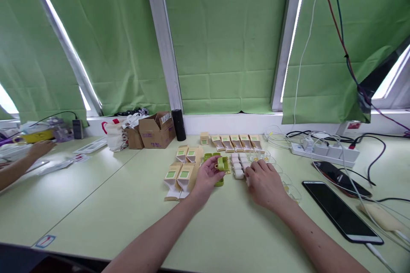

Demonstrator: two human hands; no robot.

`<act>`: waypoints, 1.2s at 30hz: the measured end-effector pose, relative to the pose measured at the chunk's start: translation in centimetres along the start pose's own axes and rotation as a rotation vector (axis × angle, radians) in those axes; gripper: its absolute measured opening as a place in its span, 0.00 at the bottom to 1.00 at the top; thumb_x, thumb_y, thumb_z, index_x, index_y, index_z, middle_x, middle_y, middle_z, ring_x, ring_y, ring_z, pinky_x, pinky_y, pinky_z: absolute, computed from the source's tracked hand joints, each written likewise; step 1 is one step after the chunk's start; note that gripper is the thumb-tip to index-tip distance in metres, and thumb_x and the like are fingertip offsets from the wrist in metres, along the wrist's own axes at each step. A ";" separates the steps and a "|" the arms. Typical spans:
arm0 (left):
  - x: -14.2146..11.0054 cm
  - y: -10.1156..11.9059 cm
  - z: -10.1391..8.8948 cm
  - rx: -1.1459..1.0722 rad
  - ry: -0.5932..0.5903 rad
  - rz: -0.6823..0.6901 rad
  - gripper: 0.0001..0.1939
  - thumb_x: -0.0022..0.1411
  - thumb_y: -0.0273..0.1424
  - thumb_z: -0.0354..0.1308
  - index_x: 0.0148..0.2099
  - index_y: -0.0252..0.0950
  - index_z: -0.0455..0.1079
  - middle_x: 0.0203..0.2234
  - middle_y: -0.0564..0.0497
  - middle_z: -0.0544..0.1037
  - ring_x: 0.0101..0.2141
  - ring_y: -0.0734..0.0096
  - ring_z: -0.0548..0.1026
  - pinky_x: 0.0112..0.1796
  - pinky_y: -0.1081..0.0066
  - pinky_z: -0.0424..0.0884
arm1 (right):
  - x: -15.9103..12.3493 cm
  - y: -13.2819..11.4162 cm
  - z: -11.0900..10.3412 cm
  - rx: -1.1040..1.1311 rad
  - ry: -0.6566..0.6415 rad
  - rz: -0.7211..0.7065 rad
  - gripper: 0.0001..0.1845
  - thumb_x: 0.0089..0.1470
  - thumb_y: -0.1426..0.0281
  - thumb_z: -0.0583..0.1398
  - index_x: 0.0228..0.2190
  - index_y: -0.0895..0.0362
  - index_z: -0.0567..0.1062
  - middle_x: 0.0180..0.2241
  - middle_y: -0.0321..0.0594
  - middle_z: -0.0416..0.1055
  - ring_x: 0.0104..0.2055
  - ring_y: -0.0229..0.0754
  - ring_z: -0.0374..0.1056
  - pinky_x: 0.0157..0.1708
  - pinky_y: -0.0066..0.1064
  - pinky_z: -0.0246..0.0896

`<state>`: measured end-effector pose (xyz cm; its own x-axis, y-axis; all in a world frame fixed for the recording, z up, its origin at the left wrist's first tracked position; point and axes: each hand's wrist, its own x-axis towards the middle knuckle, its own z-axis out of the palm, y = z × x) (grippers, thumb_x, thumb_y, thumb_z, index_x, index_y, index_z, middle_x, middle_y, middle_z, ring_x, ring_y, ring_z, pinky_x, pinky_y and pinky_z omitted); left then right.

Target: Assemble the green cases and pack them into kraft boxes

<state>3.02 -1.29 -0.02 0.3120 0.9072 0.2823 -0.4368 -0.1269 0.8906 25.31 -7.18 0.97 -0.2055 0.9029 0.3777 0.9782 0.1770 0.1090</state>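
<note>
My left hand (208, 175) is closed on a small olive-green case cover (222, 164), held a little above the table with its hollow side partly showing. More green covers (219, 182) lie just behind and below that hand. Small white rounded cases (237, 166) stand in two columns to the right. My right hand (264, 181) bends its fingers down on the near end of the right column, pinching a white case that is mostly hidden. Clear plastic pieces (290, 190) with yellow dots lie beyond and beside the right hand. Open kraft boxes (185, 175) with green windows stand left of my left hand.
A row of kraft boxes (237, 143) stands at the back. A cardboard carton (156, 131) and black cylinder (178, 125) are at the wall. Phones (341, 211), a power strip (323, 153) and cables crowd the right. Another person's hand (41, 148) is at far left.
</note>
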 end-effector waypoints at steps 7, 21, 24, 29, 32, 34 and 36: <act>-0.2 0.3 0.0 0.014 -0.010 -0.018 0.33 0.48 0.28 0.78 0.57 0.39 0.74 0.53 0.43 0.79 0.51 0.63 0.77 0.53 0.66 0.72 | 0.1 0.0 0.5 -0.037 -0.004 0.022 0.11 0.52 0.75 0.64 0.39 0.58 0.77 0.41 0.50 0.73 0.48 0.54 0.62 0.43 0.40 0.48; 0.1 0.0 -0.3 0.048 -0.014 0.036 0.34 0.48 0.31 0.78 0.57 0.38 0.74 0.50 0.43 0.80 0.52 0.59 0.77 0.54 0.62 0.73 | 0.3 -1.5 0.3 1.291 0.212 0.163 0.15 0.56 0.55 0.64 0.37 0.54 0.75 0.37 0.42 0.73 0.37 0.47 0.67 0.37 0.38 0.62; 0.0 0.0 -0.2 0.066 -0.013 0.041 0.32 0.49 0.29 0.77 0.56 0.38 0.75 0.50 0.43 0.80 0.52 0.59 0.77 0.52 0.63 0.73 | 0.6 -2.1 0.5 1.773 0.112 0.261 0.23 0.50 0.50 0.71 0.39 0.55 0.77 0.34 0.40 0.73 0.30 0.40 0.64 0.33 0.35 0.60; -0.3 0.3 0.3 0.106 -0.054 0.047 0.28 0.50 0.26 0.75 0.55 0.36 0.76 0.52 0.40 0.80 0.51 0.60 0.77 0.51 0.65 0.73 | 0.8 -2.5 0.4 2.142 0.030 0.348 0.25 0.43 0.55 0.77 0.36 0.56 0.80 0.36 0.41 0.76 0.33 0.41 0.69 0.32 0.34 0.64; -0.5 0.6 0.6 0.132 -0.083 0.042 0.28 0.51 0.26 0.74 0.55 0.35 0.76 0.51 0.40 0.80 0.50 0.58 0.77 0.50 0.64 0.73 | 0.8 -2.5 0.5 2.211 -0.009 0.376 0.25 0.41 0.57 0.78 0.37 0.56 0.79 0.37 0.43 0.78 0.38 0.47 0.76 0.36 0.36 0.68; -0.6 0.8 0.7 0.147 -0.092 0.037 0.27 0.51 0.26 0.74 0.55 0.35 0.76 0.50 0.40 0.80 0.50 0.57 0.78 0.50 0.64 0.74 | 0.8 -2.4 0.5 2.224 -0.021 0.376 0.25 0.41 0.58 0.78 0.38 0.55 0.78 0.37 0.43 0.79 0.39 0.49 0.78 0.38 0.38 0.69; -0.5 0.7 0.7 0.154 -0.091 0.043 0.27 0.51 0.26 0.73 0.55 0.35 0.76 0.50 0.40 0.80 0.51 0.57 0.78 0.50 0.64 0.74 | 0.8 -2.4 0.5 2.218 -0.011 0.363 0.26 0.41 0.58 0.79 0.38 0.54 0.77 0.36 0.43 0.80 0.38 0.49 0.78 0.38 0.39 0.70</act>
<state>3.14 -2.16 0.74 0.3742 0.8605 0.3458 -0.3188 -0.2308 0.9193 22.78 -6.72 0.52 -0.0735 0.9884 0.1328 -0.5610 0.0691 -0.8249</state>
